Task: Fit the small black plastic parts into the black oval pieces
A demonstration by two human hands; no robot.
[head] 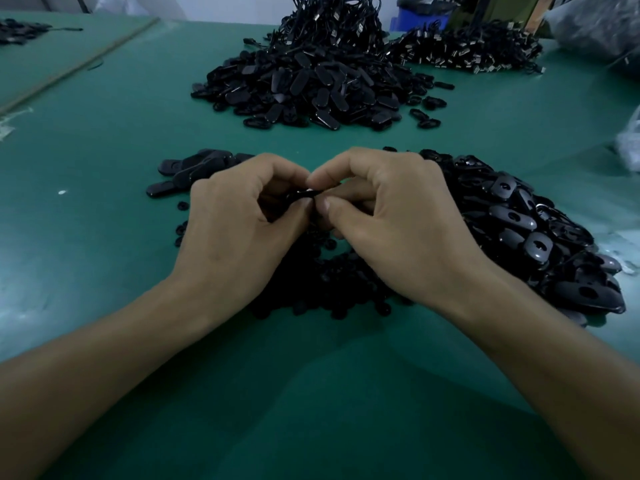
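Over the green table (104, 140), the left hand (239, 230) and right hand (391, 216) pinch one black oval piece (306, 195) between curled fingertips, mostly hidden. Small black parts (332, 292) lie beneath the wrists; whether one is fitted cannot be seen.

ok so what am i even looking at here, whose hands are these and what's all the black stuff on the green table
This is one picture from a camera worn on a person's head, looking forward and down, so the arms reach in from the bottom. The left hand and right hand meet in the middle, fingers pinching a small black piece between them; it is too hidden to say more. On the green table lie heaps of black plastic: oval pieces with holes on the right, small round parts under the hands, a few oval pieces on the left, and a bigger pile farther back.
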